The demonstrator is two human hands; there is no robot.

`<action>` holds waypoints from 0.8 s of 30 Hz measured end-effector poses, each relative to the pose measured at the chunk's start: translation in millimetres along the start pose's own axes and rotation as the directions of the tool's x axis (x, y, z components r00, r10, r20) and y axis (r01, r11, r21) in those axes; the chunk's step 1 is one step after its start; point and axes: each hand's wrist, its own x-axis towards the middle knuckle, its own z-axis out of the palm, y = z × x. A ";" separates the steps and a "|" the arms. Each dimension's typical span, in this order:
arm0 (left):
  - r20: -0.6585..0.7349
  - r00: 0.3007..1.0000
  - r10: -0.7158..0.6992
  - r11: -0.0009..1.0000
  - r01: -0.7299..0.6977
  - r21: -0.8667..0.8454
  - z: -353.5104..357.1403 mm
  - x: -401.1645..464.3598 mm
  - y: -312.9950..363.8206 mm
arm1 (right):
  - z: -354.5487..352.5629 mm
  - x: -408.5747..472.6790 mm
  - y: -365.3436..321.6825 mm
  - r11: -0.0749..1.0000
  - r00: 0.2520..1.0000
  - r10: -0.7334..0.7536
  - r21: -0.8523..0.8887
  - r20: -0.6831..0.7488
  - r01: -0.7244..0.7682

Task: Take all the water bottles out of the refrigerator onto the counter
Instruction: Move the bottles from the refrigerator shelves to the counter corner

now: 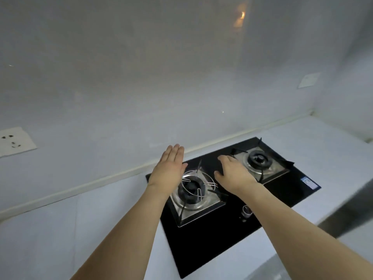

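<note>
Both my arms reach forward over a white counter (60, 229). My left hand (169, 168) is flat with straight fingers held together, and it holds nothing. It hovers at the back left corner of a black gas hob (212, 243). My right hand (234, 170) is palm down with loosely bent fingers, empty, above the hob between its two burners. No water bottle and no refrigerator are in view.
The hob has a left burner (191, 190) and a right burner (259, 159), with a knob (246, 211) near its front. A white wall rises behind the counter, with a socket (14, 141) at left and a switch plate (308, 79) at right.
</note>
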 end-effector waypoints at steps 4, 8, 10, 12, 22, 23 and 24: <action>0.002 0.987 0.159 0.987 -0.159 0.026 12.1 18.8 64.3 | -21.6 -26.6 58.3 0.994 0.993 0.111 -0.004 -0.048 -0.112; -0.003 0.960 0.279 0.959 -0.278 0.050 24.1 37.6 139.8 | -45.0 -61.0 128.6 0.978 0.975 0.211 0.009 -0.075 -0.211; -0.019 0.953 0.303 0.953 -0.302 0.026 31.4 44.1 178.9 | -57.3 -77.6 162.9 0.970 0.965 0.242 0.020 -0.104 -0.241; -0.025 0.943 0.333 0.943 -0.333 -0.002 41.9 50.3 228.5 | -74.2 -98.6 204.6 0.959 0.951 0.283 0.013 -0.125 -0.284; -0.063 0.822 0.565 0.822 -0.568 -0.044 86.1 71.2 460.1 | -133.4 -199.2 383.1 0.885 0.861 0.462 0.055 -0.213 -0.462; -0.063 0.808 0.586 0.805 -0.590 -0.062 91.4 70.5 481.8 | -138.7 -211.0 399.6 0.875 0.849 0.482 0.061 -0.217 -0.481; -0.063 0.793 0.606 0.789 -0.609 -0.077 95.9 69.9 499.6 | -142.9 -220.6 413.3 0.864 0.837 0.501 0.074 -0.220 -0.498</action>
